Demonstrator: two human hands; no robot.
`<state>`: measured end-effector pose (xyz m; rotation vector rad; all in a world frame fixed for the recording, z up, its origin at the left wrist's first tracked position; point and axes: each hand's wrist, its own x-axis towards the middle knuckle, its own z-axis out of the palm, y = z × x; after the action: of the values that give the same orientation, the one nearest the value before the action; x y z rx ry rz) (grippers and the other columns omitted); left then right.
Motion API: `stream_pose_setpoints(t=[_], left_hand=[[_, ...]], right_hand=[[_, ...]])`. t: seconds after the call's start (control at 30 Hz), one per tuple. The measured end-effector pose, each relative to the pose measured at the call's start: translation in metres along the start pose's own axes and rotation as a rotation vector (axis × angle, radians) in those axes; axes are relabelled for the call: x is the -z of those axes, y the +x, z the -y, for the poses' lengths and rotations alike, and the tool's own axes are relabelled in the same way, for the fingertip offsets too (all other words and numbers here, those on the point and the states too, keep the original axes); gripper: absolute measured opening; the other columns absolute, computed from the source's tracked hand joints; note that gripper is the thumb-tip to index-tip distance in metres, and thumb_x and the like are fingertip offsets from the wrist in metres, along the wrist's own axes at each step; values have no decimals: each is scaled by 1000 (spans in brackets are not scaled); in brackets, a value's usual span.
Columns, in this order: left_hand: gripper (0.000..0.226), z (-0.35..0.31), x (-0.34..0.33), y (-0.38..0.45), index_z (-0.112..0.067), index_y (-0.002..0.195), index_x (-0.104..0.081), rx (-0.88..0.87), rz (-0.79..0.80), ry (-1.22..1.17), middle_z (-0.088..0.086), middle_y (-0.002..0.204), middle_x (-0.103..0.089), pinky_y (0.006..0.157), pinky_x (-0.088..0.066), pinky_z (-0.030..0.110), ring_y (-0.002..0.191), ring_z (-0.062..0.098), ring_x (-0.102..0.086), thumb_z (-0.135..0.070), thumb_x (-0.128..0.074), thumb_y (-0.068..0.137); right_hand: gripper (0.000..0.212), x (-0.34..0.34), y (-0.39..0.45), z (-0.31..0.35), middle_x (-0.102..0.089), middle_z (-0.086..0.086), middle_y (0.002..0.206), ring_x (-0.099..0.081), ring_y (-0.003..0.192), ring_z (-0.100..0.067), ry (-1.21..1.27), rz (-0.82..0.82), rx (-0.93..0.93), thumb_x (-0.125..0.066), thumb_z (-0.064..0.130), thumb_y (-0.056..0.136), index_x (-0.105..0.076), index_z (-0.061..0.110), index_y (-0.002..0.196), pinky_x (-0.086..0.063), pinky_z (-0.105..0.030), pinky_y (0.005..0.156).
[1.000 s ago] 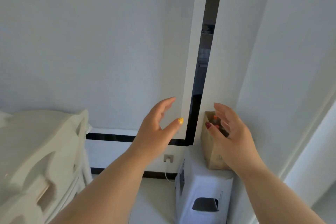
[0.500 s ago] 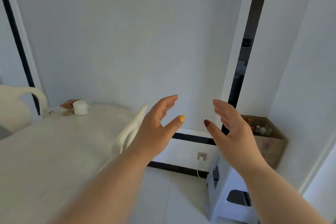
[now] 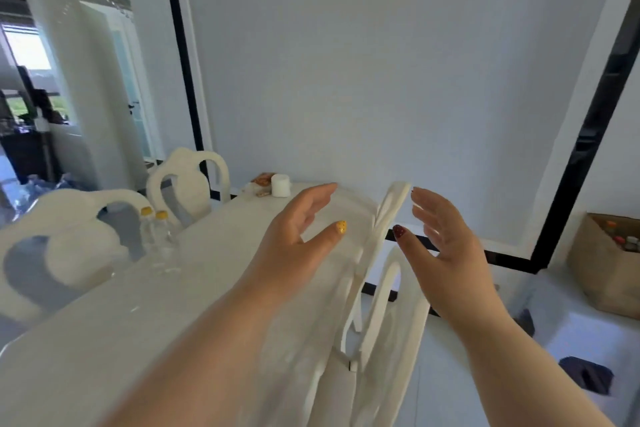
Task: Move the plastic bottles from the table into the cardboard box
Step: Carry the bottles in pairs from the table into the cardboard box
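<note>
Above the table (image 3: pixel 104 340), both hands empty, palms facing, fingers spread

Tabletop (image 3: pixel 207 305): long and white, running from the near left corner to the far wall, bare over most of its length.
Left edge: two clear plastic bottles (image 3: pixel 157 243) with yellow caps stand upright, just beside each other.
Far end: a white cylindrical container (image 3: pixel 280 185) stands upright near the wall; just beside it, on its left, lie some small brownish items (image 3: pixel 262 181), too blurred to tell apart.
White stool (image 3: pixel 588 333): well apart, at the right, by the wall.
On the stool: a cardboard box (image 3: pixel 604 267), open at the top, with bottle caps showing inside.
</note>
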<state>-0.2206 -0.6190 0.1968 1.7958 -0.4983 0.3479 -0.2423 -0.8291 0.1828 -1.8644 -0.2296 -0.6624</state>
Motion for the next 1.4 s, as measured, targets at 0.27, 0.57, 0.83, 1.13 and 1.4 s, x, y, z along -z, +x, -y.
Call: stream_pose_setpoints(t=[0.27, 0.57, 0.83, 1.13, 1.4], left_hand=[[54, 44, 119, -37, -39, 133, -58, 53, -175, 9, -19, 137, -60, 115, -35, 31, 132, -8, -48, -42, -65, 79], [46, 126, 250, -27, -47, 124, -60, 134, -272, 48, -23, 132, -62, 111, -35, 25, 128, -10, -50, -35, -66, 79], [47, 209, 385, 1, -51, 119, -62, 298, -320, 28, -23, 132, -63, 114, -39, 40, 131, -2, -50, -38, -69, 75], [55, 287, 473, 33, -47, 124, -61, 406, -290, 1, -25, 131, -62, 108, -41, 32, 130, 0, -51, -47, -65, 70], [39, 378, 522, 92, -41, 121, -62, 410, -46, -97, -24, 124, -63, 107, -41, 27, 116, -16, -55, -16, -66, 92]], right_hand=[[53, -136, -7, 33, -55, 23, 135, -49, 128, 3, 56, 147, 52, -65, 38, 88, -47, 40, 138, -37, -21, 99], [54, -299, 17, 33, -56, 22, 135, -50, 126, 6, 85, 225, 86, -68, 31, 89, -48, 33, 140, -36, -2, 87], [55, -451, 38, 34, -56, 22, 136, -51, 126, 4, 107, 290, -7, -68, 30, 88, -49, 33, 139, -35, -11, 94], [56, -563, 36, 21, -56, 23, 132, -53, 121, 4, -45, 362, -129, -70, 32, 85, -49, 37, 136, -36, -6, 89], [58, -655, 22, -3, -57, 22, 132, -52, 121, 7, -171, 260, -338, -72, 34, 83, -50, 37, 136, -40, -19, 103]])
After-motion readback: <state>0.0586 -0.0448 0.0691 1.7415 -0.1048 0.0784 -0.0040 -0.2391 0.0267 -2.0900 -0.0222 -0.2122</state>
